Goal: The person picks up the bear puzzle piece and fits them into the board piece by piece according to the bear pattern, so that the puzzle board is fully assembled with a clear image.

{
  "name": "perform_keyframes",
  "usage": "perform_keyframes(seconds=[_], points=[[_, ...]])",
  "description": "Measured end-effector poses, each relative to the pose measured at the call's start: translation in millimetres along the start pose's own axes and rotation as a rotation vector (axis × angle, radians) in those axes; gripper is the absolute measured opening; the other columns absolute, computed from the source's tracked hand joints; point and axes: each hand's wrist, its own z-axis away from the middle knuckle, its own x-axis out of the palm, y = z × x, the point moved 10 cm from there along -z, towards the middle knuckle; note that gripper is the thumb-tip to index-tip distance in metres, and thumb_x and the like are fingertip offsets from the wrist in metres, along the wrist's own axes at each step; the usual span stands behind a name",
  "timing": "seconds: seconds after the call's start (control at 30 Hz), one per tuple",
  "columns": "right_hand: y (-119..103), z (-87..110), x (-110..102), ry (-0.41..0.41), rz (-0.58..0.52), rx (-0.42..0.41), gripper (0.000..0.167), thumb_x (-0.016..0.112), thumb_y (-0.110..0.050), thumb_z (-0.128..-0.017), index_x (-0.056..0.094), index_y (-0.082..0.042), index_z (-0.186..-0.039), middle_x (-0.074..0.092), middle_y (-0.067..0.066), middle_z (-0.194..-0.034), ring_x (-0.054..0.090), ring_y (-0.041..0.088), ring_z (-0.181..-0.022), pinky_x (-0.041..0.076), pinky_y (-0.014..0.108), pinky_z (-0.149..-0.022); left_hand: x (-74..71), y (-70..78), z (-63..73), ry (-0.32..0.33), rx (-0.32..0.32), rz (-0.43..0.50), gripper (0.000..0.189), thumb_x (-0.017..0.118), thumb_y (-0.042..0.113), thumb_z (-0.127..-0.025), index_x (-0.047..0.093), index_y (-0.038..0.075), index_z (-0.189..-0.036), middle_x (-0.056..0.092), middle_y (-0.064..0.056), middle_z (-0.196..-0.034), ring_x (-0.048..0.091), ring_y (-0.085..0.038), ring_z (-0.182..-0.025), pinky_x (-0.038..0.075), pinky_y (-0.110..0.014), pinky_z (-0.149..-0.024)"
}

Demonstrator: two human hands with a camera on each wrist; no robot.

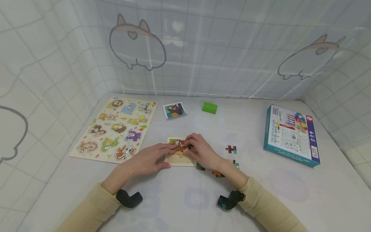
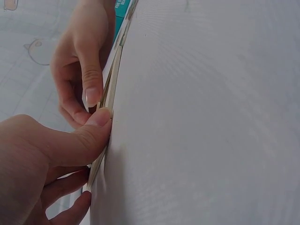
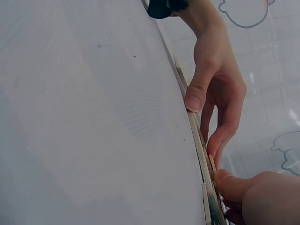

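Observation:
A small wooden puzzle tray (image 1: pixel 182 162) lies on the table between both hands, with brown bear puzzle pieces (image 1: pixel 181 149) in its upper part. My left hand (image 1: pixel 146 158) holds the tray at its left side, thumb at the near corner and fingertips on the pieces. My right hand (image 1: pixel 203 150) pinches a puzzle piece over the tray's right part; its fingers hide much of that piece. In the right wrist view, the right thumb (image 3: pixel 229 183) is low against the thin wooden edge. Loose jigsaw pieces (image 1: pixel 231 149) lie to the right, some partly under the right forearm.
A large animal puzzle board (image 1: pixel 97 157) lies at the left. Behind the tray are a bear picture card (image 1: pixel 175 110) and a green block (image 1: pixel 210 108). A teal-sided beaded toy box (image 1: pixel 292 135) lies at the right. A tiled-print wall covering (image 1: pixel 203 64) bounds the back.

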Motion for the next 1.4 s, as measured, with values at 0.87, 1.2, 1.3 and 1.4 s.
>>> perform_keyframes(seconds=[0.87, 1.2, 1.3, 1.4], points=[[0, -0.6, 0, 0.027, 0.006, -0.025, 0.012, 0.073, -0.018, -0.093, 0.069, -0.009, -0.100, 0.061, 0.004, -0.116, 0.051, 0.019, -0.107, 0.050, 0.036, -0.094, 1.9, 9.0, -0.4, -0.010, 0.092, -0.050, 0.051, 0.066, 0.032, -0.097, 0.054, 0.022, -0.146, 0.042, -0.003, -0.157, 0.039, -0.028, -0.145, 0.040, -0.049, -0.115], [0, -0.2, 0, 0.027, -0.003, -0.004, 0.009, 0.074, -0.016, -0.092, 0.070, -0.009, -0.097, 0.061, 0.005, -0.116, 0.050, 0.020, -0.106, 0.050, 0.035, -0.089, 1.3, 15.6, 0.5, -0.001, 0.126, -0.061, 0.053, 0.066, 0.026, -0.097, 0.051, 0.020, -0.148, 0.036, 0.003, -0.161, 0.039, -0.023, -0.143, 0.044, -0.046, -0.111], [0, -0.1, -1, 0.030, -0.006, 0.000, 0.009, 0.074, -0.016, -0.091, 0.070, -0.009, -0.096, 0.061, 0.005, -0.116, 0.050, 0.020, -0.106, 0.050, 0.036, -0.089, 1.1, 17.5, 0.5, 0.002, 0.144, -0.059, 0.054, 0.065, 0.025, -0.097, 0.050, 0.019, -0.149, 0.035, 0.005, -0.161, 0.038, -0.023, -0.144, 0.041, -0.048, -0.114], [0, -0.4, -1, 0.034, -0.003, -0.001, 0.009, 0.074, -0.016, -0.092, 0.070, -0.010, -0.096, 0.061, 0.004, -0.117, 0.051, 0.020, -0.106, 0.050, 0.036, -0.090, 2.4, 16.2, 0.5, -0.002, 0.145, -0.052, 0.055, 0.065, 0.025, -0.098, 0.048, 0.019, -0.150, 0.035, 0.006, -0.161, 0.036, -0.024, -0.146, 0.035, -0.048, -0.118]])
